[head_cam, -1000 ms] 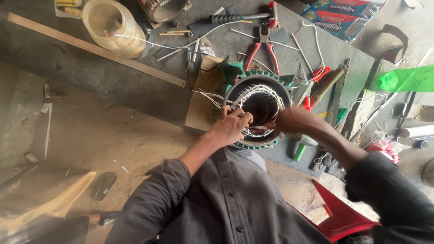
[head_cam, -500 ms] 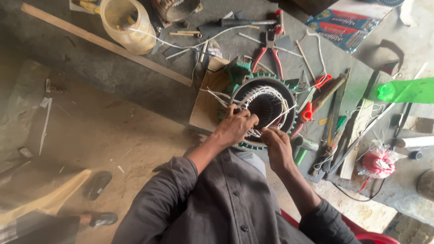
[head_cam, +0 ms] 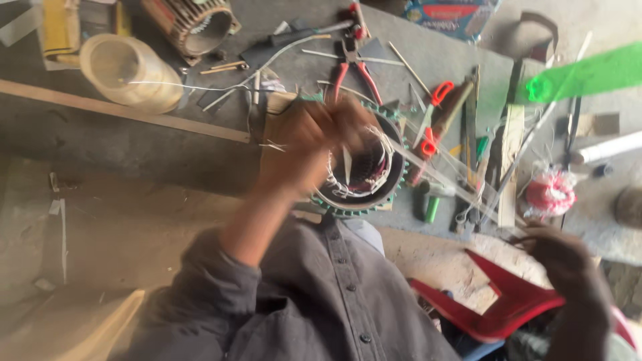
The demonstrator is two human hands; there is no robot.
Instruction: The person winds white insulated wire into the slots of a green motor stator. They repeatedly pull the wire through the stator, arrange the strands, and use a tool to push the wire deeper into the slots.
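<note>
Flat daylight, soft shadows, left hand (head_cam: 314,144) motion-blurred — frame edges slightly smeared

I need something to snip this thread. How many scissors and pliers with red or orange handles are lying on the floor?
2 clearly. The red-handled pliers lie above the round green motor stator; the orange-handled scissors lie to its right among the tools. More could be hidden in that clutter.

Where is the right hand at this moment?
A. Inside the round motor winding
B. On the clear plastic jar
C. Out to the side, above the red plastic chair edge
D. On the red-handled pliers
C: the right hand is far from the motor winding, over the red chair edge.
</note>
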